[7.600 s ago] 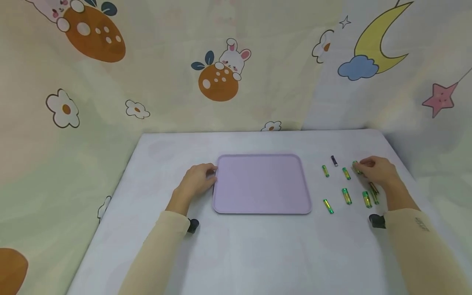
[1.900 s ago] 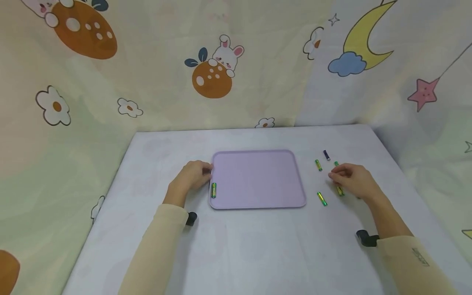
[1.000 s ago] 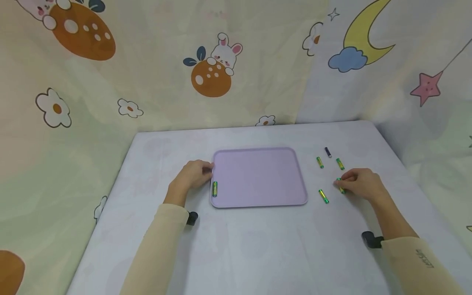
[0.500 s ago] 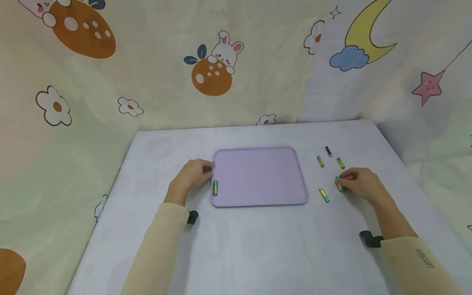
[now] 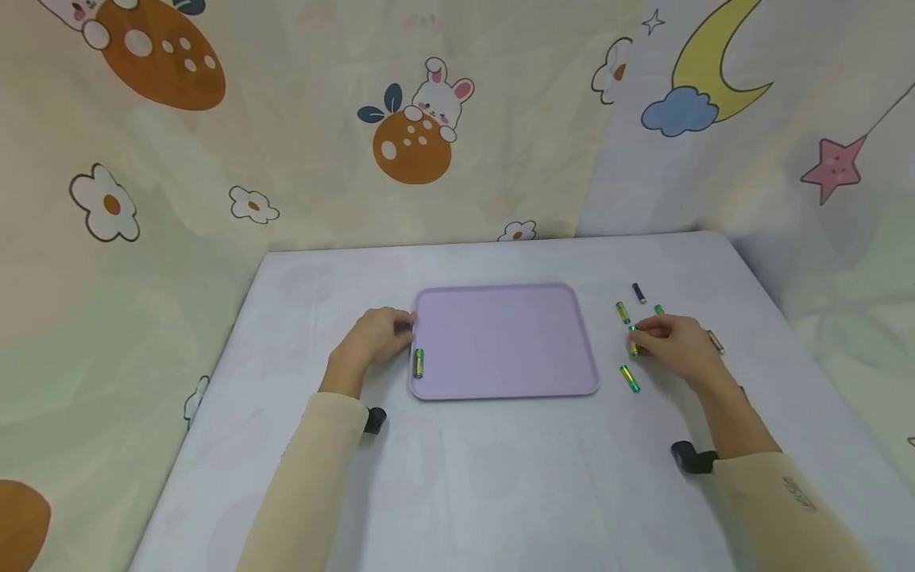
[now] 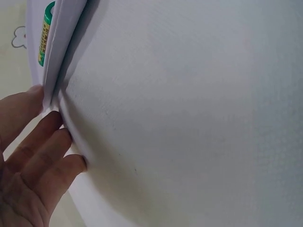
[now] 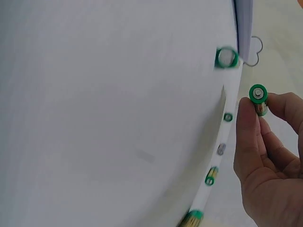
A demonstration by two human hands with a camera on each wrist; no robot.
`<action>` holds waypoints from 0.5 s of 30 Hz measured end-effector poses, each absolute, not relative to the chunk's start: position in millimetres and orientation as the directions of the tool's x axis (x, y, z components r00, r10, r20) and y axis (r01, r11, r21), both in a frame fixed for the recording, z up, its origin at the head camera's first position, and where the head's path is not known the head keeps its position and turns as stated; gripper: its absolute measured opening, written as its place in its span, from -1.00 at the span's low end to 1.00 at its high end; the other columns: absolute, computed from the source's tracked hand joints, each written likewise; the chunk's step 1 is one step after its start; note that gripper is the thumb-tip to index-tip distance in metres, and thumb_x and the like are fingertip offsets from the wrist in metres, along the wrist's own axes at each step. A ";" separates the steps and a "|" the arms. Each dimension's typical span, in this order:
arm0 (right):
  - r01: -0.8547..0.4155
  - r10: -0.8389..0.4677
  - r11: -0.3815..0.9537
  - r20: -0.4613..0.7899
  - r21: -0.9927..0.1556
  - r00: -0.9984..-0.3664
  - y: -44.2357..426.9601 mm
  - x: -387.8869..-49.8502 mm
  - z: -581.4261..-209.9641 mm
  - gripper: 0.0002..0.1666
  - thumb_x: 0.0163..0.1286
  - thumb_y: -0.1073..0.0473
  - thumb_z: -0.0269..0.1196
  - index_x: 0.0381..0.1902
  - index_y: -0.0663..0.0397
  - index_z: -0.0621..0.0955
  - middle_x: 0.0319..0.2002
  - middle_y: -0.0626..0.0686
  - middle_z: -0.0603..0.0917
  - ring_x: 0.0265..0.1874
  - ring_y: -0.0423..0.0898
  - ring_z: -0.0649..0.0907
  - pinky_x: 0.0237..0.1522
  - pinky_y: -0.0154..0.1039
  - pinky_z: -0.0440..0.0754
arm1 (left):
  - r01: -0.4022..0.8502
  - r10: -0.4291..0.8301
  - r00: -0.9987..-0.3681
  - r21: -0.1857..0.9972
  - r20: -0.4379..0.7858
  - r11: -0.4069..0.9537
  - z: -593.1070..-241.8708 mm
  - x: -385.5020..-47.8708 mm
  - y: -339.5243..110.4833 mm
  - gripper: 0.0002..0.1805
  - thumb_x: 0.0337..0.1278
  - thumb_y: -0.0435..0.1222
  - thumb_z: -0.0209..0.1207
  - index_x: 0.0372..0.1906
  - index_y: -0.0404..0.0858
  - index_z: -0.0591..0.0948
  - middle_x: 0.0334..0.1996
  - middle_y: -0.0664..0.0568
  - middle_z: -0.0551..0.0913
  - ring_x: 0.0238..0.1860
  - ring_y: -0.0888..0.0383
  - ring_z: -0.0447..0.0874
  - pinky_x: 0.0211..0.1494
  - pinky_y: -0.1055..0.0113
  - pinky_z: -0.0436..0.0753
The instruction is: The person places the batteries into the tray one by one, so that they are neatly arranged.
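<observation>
My left hand (image 5: 372, 342) holds the left edge of a lilac tray (image 5: 507, 342). In the left wrist view its thumb (image 6: 26, 106) touches the rim while the other fingers lie lower, outside it. One green-and-gold battery (image 5: 418, 363) lies in the tray along that edge. Right of the tray, my right hand (image 5: 675, 345) pinches another green-and-gold battery (image 7: 259, 100) between thumb and fingers, its button end showing in the right wrist view. Around that hand lie a slim green battery (image 5: 623, 312), a dark battery (image 5: 638, 293), a partly covered green one (image 5: 659, 310) and a nearer green one (image 5: 630, 378).
Beyond the right hand lies a brownish battery (image 5: 716, 342), and a bit of something brownish (image 5: 742, 390) peeks out by the wrist. The white table (image 5: 486, 492) ends at a patterned cloth backdrop (image 5: 300, 127). Black wrist cameras sit under both sleeves.
A battery was placed at the tray's left edge between the first two frames. The right hand then took hold of another battery and has moved it slightly left. The left hand stays at the tray.
</observation>
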State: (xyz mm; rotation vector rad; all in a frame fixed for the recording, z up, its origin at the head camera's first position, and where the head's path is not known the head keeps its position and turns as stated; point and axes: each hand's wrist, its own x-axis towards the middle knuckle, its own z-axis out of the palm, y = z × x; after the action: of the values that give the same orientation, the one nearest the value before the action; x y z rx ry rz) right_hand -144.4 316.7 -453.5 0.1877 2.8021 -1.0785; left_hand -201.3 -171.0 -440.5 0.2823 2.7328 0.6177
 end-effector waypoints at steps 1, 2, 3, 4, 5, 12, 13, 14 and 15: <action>0.155 0.060 0.725 -0.162 -0.671 -0.985 313.5 -146.0 -453.6 -0.41 0.47 -0.15 0.28 0.14 0.26 0.62 -0.10 0.17 0.78 -0.23 -0.16 0.73 -0.14 -0.29 0.59 | 0.120 0.260 -0.927 0.447 -0.268 0.886 -440.2 -201.4 -170.3 -0.49 0.45 -0.20 0.18 0.42 -0.17 0.53 0.46 -0.11 0.46 0.53 -0.14 0.31 0.61 -0.05 0.28; 0.146 0.048 0.709 -0.159 -0.690 -0.986 310.1 -147.6 -453.7 -0.41 0.48 -0.14 0.28 0.14 0.27 0.62 -0.09 0.19 0.77 -0.23 -0.17 0.73 -0.14 -0.32 0.61 | 0.118 0.261 -0.927 0.450 -0.269 0.885 -439.7 -201.6 -169.6 -0.49 0.45 -0.20 0.19 0.42 -0.17 0.52 0.46 -0.11 0.46 0.53 -0.14 0.31 0.61 -0.04 0.28; 0.139 0.036 0.696 -0.160 -0.704 -0.987 306.5 -149.1 -454.2 -0.42 0.48 -0.13 0.28 0.14 0.28 0.62 -0.08 0.20 0.77 -0.23 -0.18 0.74 -0.14 -0.36 0.63 | 0.118 0.261 -0.927 0.453 -0.269 0.884 -439.1 -201.8 -168.8 -0.49 0.44 -0.20 0.19 0.42 -0.17 0.53 0.46 -0.10 0.46 0.53 -0.14 0.30 0.61 -0.04 0.27; 0.133 0.024 0.679 -0.160 -0.722 -0.987 302.5 -150.5 -454.8 -0.42 0.49 -0.12 0.27 0.15 0.29 0.62 -0.07 0.21 0.76 -0.23 -0.19 0.75 -0.14 -0.41 0.64 | 0.122 0.266 -0.926 0.453 -0.269 0.883 -439.0 -202.2 -168.1 -0.49 0.44 -0.21 0.19 0.42 -0.18 0.53 0.46 -0.11 0.46 0.53 -0.14 0.30 0.61 -0.05 0.27; 0.130 0.012 0.659 -0.163 -0.741 -0.987 298.3 -151.7 -455.1 -0.42 0.49 -0.11 0.28 0.15 0.30 0.62 -0.05 0.22 0.76 -0.23 -0.20 0.76 -0.14 -0.44 0.66 | 0.124 0.269 -0.925 0.454 -0.269 0.882 -439.3 -202.8 -167.6 -0.49 0.44 -0.21 0.19 0.42 -0.18 0.53 0.46 -0.11 0.46 0.53 -0.14 0.29 0.61 -0.04 0.27; 0.169 -0.036 0.443 -0.206 -0.880 -0.978 257.4 -163.3 -452.9 -0.41 0.49 -0.03 0.30 0.21 0.35 0.56 0.03 0.23 0.71 -0.17 -0.25 0.76 -0.06 -0.39 0.76 | 0.120 0.265 -0.920 0.438 -0.287 0.891 -440.4 -204.6 -169.6 -0.48 0.45 -0.18 0.19 0.43 -0.14 0.52 0.48 -0.08 0.43 0.54 -0.14 0.27 0.62 -0.05 0.25; 0.166 -0.045 0.435 -0.205 -0.885 -0.978 251.1 -164.9 -452.0 -0.42 0.48 -0.03 0.31 0.21 0.34 0.57 0.02 0.22 0.72 -0.17 -0.25 0.75 -0.06 -0.40 0.76 | 0.117 0.262 -0.921 0.437 -0.289 0.892 -440.6 -204.8 -170.4 -0.48 0.45 -0.18 0.19 0.44 -0.14 0.51 0.48 -0.08 0.43 0.55 -0.14 0.27 0.62 -0.06 0.24; 0.162 -0.054 0.429 -0.205 -0.888 -0.977 245.1 -166.2 -451.0 -0.43 0.47 -0.03 0.32 0.19 0.33 0.58 0.01 0.22 0.73 -0.17 -0.25 0.75 -0.05 -0.41 0.75 | 0.114 0.260 -0.921 0.437 -0.291 0.892 -440.5 -204.8 -171.1 -0.48 0.45 -0.18 0.19 0.44 -0.13 0.51 0.48 -0.08 0.43 0.55 -0.15 0.27 0.62 -0.07 0.24; 0.157 -0.066 0.423 -0.203 -0.893 -0.977 239.5 -167.2 -450.3 -0.44 0.47 -0.01 0.32 0.19 0.33 0.58 0.02 0.23 0.73 -0.17 -0.25 0.75 -0.05 -0.40 0.75 | 0.110 0.257 -0.921 0.439 -0.293 0.892 -440.4 -204.7 -171.6 -0.48 0.45 -0.18 0.19 0.44 -0.13 0.52 0.49 -0.08 0.43 0.55 -0.14 0.26 0.62 -0.07 0.24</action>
State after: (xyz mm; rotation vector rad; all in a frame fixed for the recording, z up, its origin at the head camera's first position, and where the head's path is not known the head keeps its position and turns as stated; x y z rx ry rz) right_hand -167.2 239.5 -450.3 0.0802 2.4692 -1.5827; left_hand -204.7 -171.6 -440.4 0.2721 2.7125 0.6000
